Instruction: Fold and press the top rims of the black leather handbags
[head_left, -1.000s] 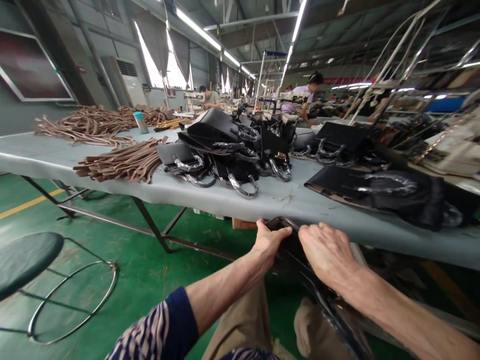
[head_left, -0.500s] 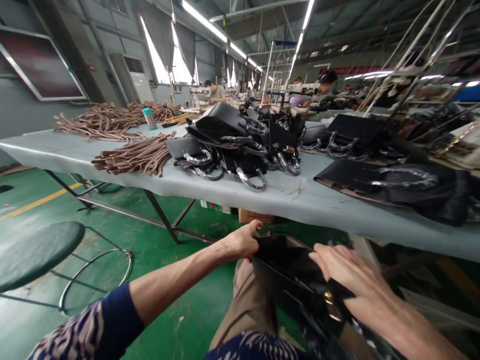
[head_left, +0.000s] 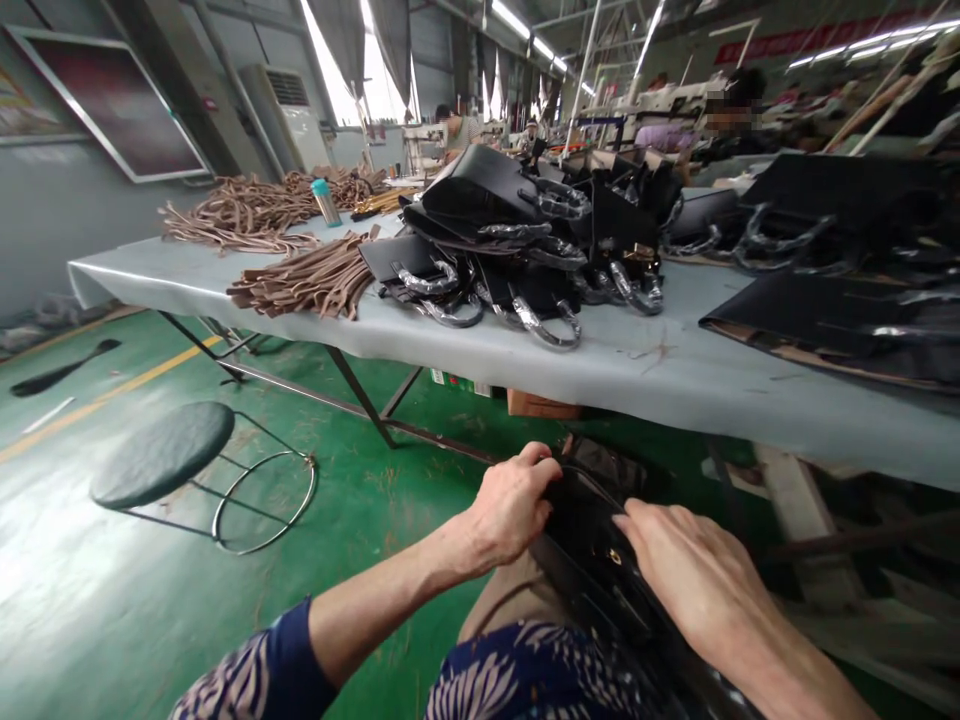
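Across my lap lies a black handbag [head_left: 592, 560] with a small gold-coloured metal fitting. My left hand [head_left: 514, 510] is closed on the near-left end of its upper edge, thumb and fingers pinched together. Further right along that edge, my right hand [head_left: 686, 560] grips the bag, its fingertips partly hidden behind the material. Much of the bag's lower body is dark and covered by my right forearm. Just beyond my hands, under the table edge, sits a dark crumpled piece [head_left: 607, 462] whose kind I cannot make out.
A grey-covered table [head_left: 442, 345] stands ahead. On it are piled black handbags [head_left: 480, 190] with plastic-wrapped handles, brown strips [head_left: 307, 280] and a teal-topped bottle [head_left: 326, 203]. A round stool [head_left: 165, 455] stands at left; a cardboard box [head_left: 544, 403] is under the table.
The view has swung right and down. Both hands stay on the bag's edge and have come closer together; the bag's opening looks narrower now.
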